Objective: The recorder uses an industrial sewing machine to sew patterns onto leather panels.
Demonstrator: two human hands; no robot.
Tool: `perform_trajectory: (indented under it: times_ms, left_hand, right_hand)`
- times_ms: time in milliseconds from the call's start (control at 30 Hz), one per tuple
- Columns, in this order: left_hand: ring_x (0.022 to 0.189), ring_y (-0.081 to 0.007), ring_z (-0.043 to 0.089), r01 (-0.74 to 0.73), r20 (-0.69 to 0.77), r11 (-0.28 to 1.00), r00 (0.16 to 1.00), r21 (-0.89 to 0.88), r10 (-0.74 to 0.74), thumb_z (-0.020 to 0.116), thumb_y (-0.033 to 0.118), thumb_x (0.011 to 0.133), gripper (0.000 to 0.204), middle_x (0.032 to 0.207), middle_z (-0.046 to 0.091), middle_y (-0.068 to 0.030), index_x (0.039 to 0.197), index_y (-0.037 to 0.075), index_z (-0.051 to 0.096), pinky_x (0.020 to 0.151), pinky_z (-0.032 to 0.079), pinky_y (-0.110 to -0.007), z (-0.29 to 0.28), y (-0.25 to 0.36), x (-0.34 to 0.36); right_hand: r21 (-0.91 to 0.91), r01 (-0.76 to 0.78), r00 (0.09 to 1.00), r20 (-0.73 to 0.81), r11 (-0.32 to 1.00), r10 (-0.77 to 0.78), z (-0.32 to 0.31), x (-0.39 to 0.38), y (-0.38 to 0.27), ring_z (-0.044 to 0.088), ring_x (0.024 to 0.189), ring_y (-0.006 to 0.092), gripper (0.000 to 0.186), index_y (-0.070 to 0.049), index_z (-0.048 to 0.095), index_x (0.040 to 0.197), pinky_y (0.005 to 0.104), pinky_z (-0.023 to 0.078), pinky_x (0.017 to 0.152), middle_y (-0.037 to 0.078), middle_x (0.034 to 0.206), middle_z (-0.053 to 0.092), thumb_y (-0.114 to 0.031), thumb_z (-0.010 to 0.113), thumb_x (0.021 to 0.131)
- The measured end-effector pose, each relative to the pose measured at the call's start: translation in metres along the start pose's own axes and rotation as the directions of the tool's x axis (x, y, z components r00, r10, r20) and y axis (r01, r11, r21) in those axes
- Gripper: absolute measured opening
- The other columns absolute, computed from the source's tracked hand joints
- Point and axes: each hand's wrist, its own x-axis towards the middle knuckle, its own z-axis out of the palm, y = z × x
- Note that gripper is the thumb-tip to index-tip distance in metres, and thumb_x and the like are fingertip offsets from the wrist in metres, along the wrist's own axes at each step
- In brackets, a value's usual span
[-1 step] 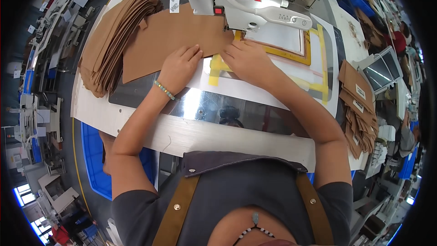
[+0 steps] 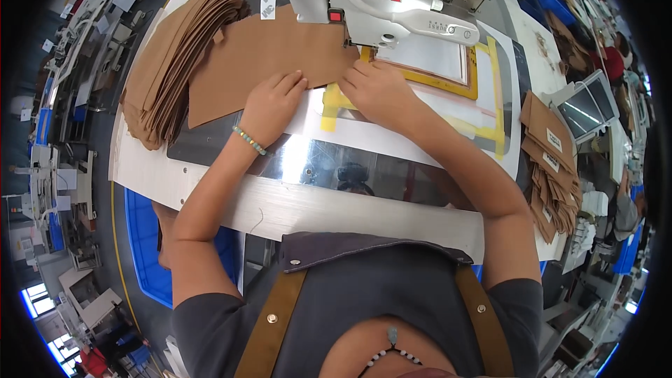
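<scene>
A flat brown panel [image 2: 259, 52] lies beneath the grey machine head [image 2: 371, 0]. My left hand [image 2: 273, 103], with a beaded bracelet, rests open on the panel's lower edge, fingers slightly bent. My right hand [image 2: 378, 94] is open, its bent fingertips at the panel's right end beside a yellow-edged frame [image 2: 453, 87]; its thumb is mostly hidden. Under both hands lies a white sheet [image 2: 308, 122] with yellow tape [image 2: 329, 117].
A thick stack of brown pieces [image 2: 175, 56] stands at the left, more labelled pieces [image 2: 542, 140] at the right beside a screen [image 2: 584, 112]. Below the bench [image 2: 350, 220] is a blue bin [image 2: 147, 245]. Other workers [image 2: 626, 217] and machines surround the bench.
My left hand has shifted very slightly down and left along the panel's edge. Otherwise little differs.
</scene>
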Motion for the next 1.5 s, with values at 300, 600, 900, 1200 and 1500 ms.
perform_trajectory:
  times_ms: [300, 600, 900, 1200, 1500]
  left_hand:
    - [0.102, -0.0309, 0.071, 0.245, 0.013, 0.964, 0.969, 0.100, -0.248, 0.066, 0.006, 0.092, 0.017, 0.115, 0.074, -0.0112, 0.107, 0.001, 0.073, 0.087, 0.059, -0.040, -0.052, -0.047, -0.092]
    - [0.098, -0.0271, 0.070, 0.356, 0.017, 0.902, 0.928, 0.245, -0.371, 0.068, 0.008, 0.098, 0.012, 0.111, 0.074, -0.0057, 0.106, 0.002, 0.075, 0.083, 0.060, -0.038, -0.059, -0.082, -0.122]
    - [0.099, -0.0290, 0.070, 0.224, 0.012, 0.971, 0.974, 0.088, -0.225, 0.067, 0.004, 0.092, 0.022, 0.107, 0.071, -0.0090, 0.112, 0.004, 0.074, 0.084, 0.059, -0.039, -0.028, -0.076, -0.060]
    - [0.102, -0.0271, 0.069, -0.230, -0.017, 0.967, 0.973, -0.114, 0.229, 0.065, 0.001, 0.085, 0.033, 0.110, 0.069, -0.0087, 0.118, 0.001, 0.071, 0.085, 0.059, -0.036, 0.040, -0.014, 0.066]
    - [0.101, -0.0253, 0.067, -0.265, -0.001, 0.961, 0.964, -0.077, 0.266, 0.066, 0.006, 0.087, 0.036, 0.113, 0.070, -0.0065, 0.122, 0.006, 0.072, 0.085, 0.056, -0.037, 0.036, -0.001, 0.075]
  right_hand:
    - [-0.160, 0.008, 1.000, 0.013, 0.987, -0.006, 0.026, 0.010, 0.004, 0.062, 0.096, 0.0195, 0.012, -0.011, 0.069, 0.089, 0.0336, 0.051, 0.077, 0.002, 0.089, 0.062, -0.015, 0.072, 0.078]
    - [-0.223, 0.004, 0.994, -0.105, 0.975, -0.028, 0.021, 0.007, -0.011, 0.061, 0.093, 0.0176, 0.010, -0.011, 0.066, 0.087, 0.0300, 0.049, 0.073, 0.000, 0.087, 0.062, -0.014, 0.071, 0.079]
    - [-0.213, 0.001, 0.997, -0.072, 0.977, -0.016, -0.017, -0.050, 0.023, 0.061, 0.096, 0.0179, 0.008, -0.010, 0.067, 0.087, 0.0307, 0.050, 0.076, 0.001, 0.091, 0.062, -0.013, 0.071, 0.080]
    - [-0.379, -0.174, 0.980, 0.026, 0.909, 0.199, -0.084, -0.186, 0.077, 0.064, 0.097, 0.0209, 0.015, -0.006, 0.069, 0.092, 0.0323, 0.053, 0.075, 0.004, 0.095, 0.063, -0.006, 0.070, 0.077]
    - [-0.286, -0.324, 0.946, -0.082, 0.902, 0.314, -0.080, -0.216, 0.084, 0.067, 0.098, 0.0205, 0.020, -0.005, 0.074, 0.101, 0.0334, 0.059, 0.078, 0.001, 0.101, 0.069, -0.004, 0.072, 0.081]
